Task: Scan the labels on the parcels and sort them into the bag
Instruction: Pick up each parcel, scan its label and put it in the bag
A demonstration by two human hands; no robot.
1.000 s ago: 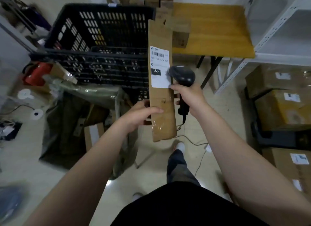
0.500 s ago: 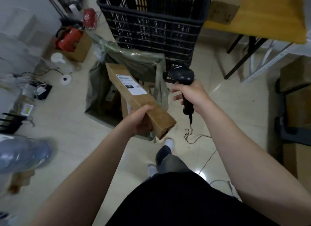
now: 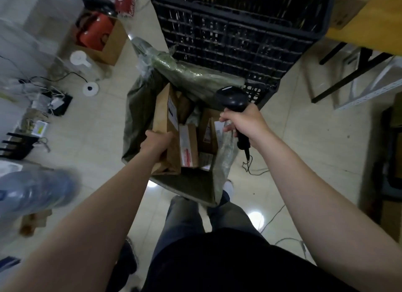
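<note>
A long brown cardboard parcel [image 3: 164,113] with a white label stands inside the open green bag [image 3: 137,109] on the floor. My left hand [image 3: 155,142] grips this parcel near its lower end, inside the bag's mouth. Other labelled parcels [image 3: 188,145] lie in the bag beside it. My right hand [image 3: 244,123] holds a black barcode scanner [image 3: 233,98] by its handle, above the bag's right edge, with its cable hanging down to the floor.
A black plastic crate [image 3: 235,31] stands just behind the bag. A wooden table [image 3: 374,20] and a white shelf frame [image 3: 369,89] are at the upper right. A cardboard box with a red item [image 3: 95,33], cables and a blurred water bottle [image 3: 32,191] lie on the left.
My left hand has swung the long parcel from beside the scanner down into the green bag. My view has tilted down over the bag. The scanner has stayed in my right hand.
</note>
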